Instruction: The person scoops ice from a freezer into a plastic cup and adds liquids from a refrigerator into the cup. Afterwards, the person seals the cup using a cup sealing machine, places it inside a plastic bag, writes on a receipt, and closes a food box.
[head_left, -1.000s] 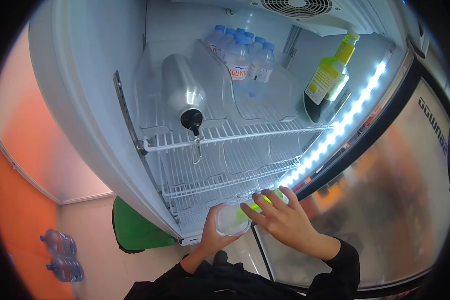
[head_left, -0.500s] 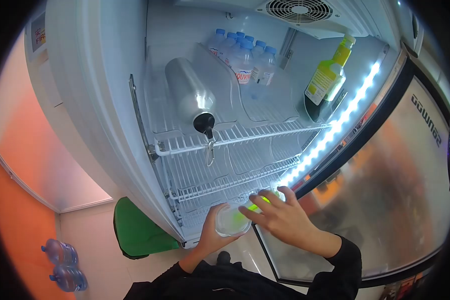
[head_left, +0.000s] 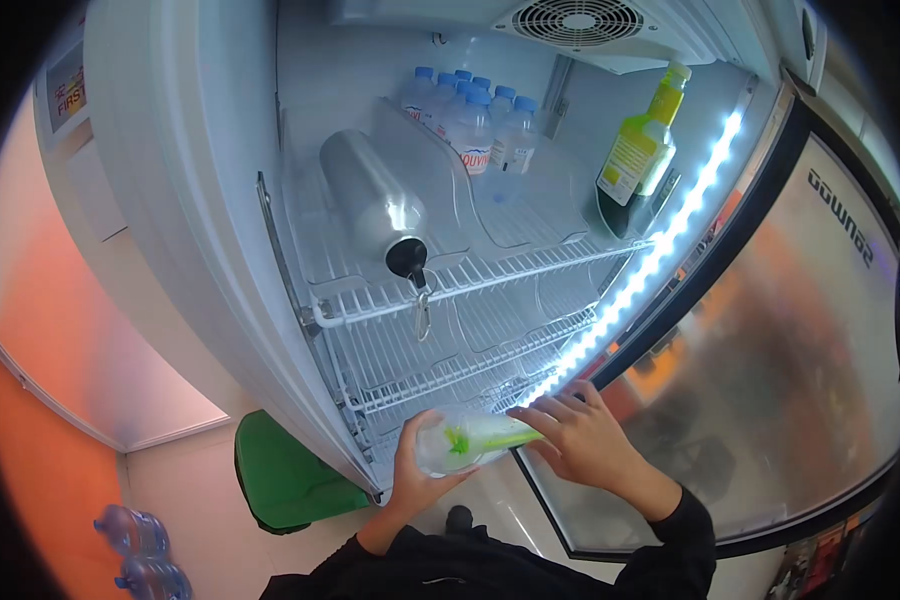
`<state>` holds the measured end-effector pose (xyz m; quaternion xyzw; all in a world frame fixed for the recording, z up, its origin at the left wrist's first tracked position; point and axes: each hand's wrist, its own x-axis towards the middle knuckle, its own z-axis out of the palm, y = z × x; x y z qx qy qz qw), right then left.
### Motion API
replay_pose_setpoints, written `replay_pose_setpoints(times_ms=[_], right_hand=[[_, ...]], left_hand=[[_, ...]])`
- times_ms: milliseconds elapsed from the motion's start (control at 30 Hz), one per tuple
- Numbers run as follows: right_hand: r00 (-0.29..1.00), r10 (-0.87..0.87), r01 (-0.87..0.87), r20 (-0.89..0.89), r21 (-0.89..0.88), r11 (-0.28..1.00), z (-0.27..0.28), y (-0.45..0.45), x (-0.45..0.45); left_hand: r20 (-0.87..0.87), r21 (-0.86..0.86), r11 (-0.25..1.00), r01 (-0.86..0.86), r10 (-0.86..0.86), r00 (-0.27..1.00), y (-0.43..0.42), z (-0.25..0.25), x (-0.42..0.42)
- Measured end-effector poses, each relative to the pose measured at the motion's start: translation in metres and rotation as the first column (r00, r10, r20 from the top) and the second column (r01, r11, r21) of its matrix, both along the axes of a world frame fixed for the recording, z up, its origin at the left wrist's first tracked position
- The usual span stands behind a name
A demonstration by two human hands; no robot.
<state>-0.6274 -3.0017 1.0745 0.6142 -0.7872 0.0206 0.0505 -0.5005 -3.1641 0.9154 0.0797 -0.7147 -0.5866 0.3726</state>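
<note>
My left hand (head_left: 417,478) is wrapped round the side of a clear bottle or cup (head_left: 442,448) with something green in it. My right hand (head_left: 575,435) has its fingers closed on a pale green, elongated part (head_left: 505,438) at the right of it; where that part ends is hidden. Both hands are in front of the lower shelves of an open fridge. Above them, on the top shelf (head_left: 530,262), lie a silver bottle (head_left: 375,200) with a black cap and carabiner, several blue-capped water bottles (head_left: 475,135), and an upright yellow-green bottle (head_left: 640,150).
The open glass door (head_left: 760,350) stands at the right, next to a bright light strip (head_left: 660,255). A green bin (head_left: 290,480) is at the lower left of the fridge. Large water jugs (head_left: 135,532) stand on the floor at the far left.
The view has shifted a little. The clear vessel now lies more sideways, with more of its green contents showing. My right hand's fingers have curled in more around the pale green part.
</note>
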Motion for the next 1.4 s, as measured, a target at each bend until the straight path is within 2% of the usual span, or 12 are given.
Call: replay_pose_setpoints(times_ms=[233,467,667,833,933,1000,1033,1100,1167,1233,1333,1400], right_hand=[[0.675,0.028,0.212,0.738,-0.23,0.95,-0.066,0.0,0.003],[0.805,0.328,0.163,0.494,-0.716,0.679,-0.081,-0.104,-0.015],[0.7,0.417,0.239,0.58,-0.741,0.628,-0.094,-0.174,-0.022],[0.718,0.154,0.307,0.678,-0.508,0.805,-0.104,-0.194,-0.021],[0.908,0.21,0.236,0.363,-0.856,0.46,-0.097,-0.16,-0.006],[0.781,0.19,0.457,0.594,-0.753,0.474,-0.093,-0.089,0.0],[0.605,0.13,0.646,0.785,-0.58,0.497,-0.127,-0.055,-0.004],[-0.028,-0.044,0.919,0.999,0.043,0.392,-0.198,-0.012,-0.041],[-0.113,-0.529,0.935,0.841,0.27,0.229,-0.316,-0.012,-0.098],[-0.017,-0.469,0.968,0.883,0.132,0.213,-0.462,-0.037,-0.149],[0.137,-0.394,0.953,0.909,-0.011,0.304,-0.525,-0.076,-0.18],[0.119,-0.177,0.977,0.977,-0.084,0.194,-0.578,-0.104,-0.194]], left_hand=[[-0.038,0.023,0.978,-0.207,0.207,0.978,-0.01,0.017,0.024],[-0.073,-0.061,0.959,-0.278,0.273,0.959,-0.009,0.027,0.066],[0.056,-0.181,0.982,-0.06,0.072,0.996,-0.009,0.0,0.105],[0.156,-0.166,0.986,0.023,0.003,0.988,-0.007,-0.032,0.112],[0.239,-0.12,0.992,0.021,0.008,0.971,-0.01,-0.055,0.104],[0.316,-0.089,0.996,0.012,0.016,0.949,-0.009,-0.06,0.093],[0.352,-0.075,0.997,0.011,0.016,0.936,-0.009,-0.061,0.086],[0.42,-0.043,0.999,-0.005,0.022,0.907,-0.007,-0.064,0.071],[0.48,-0.023,0.999,-0.023,0.032,0.877,-0.004,-0.07,0.053],[0.531,-0.007,0.999,-0.041,0.038,0.846,0.002,-0.077,0.039],[0.586,0.019,0.997,-0.075,0.05,0.809,0.008,-0.09,0.024],[0.611,0.03,0.995,-0.097,0.059,0.79,0.012,-0.099,0.014]])
